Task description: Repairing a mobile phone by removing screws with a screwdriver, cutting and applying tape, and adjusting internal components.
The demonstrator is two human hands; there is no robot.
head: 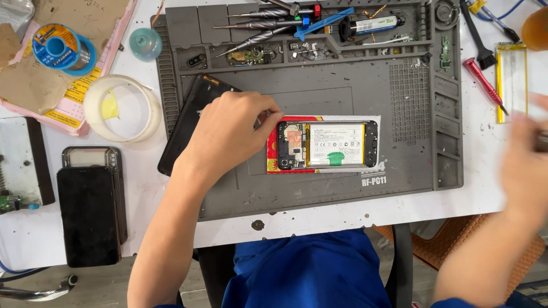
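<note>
An opened phone (327,146) lies on the grey repair mat (342,94), its white battery and circuit board showing, on a red and white card. My left hand (228,134) rests on the mat at the phone's left end, its fingertips touching the phone's edge. A black back cover (185,122) lies partly under that hand. My right hand (528,165) is off the mat's right edge, blurred; whether it holds something I cannot tell.
Screwdrivers (257,25) and small parts fill the mat's top tray. A red-handled tool (484,84) and a loose battery (512,80) lie at right. Two dark phones (88,208), a tape roll (123,107) and a solder spool (60,48) sit at left.
</note>
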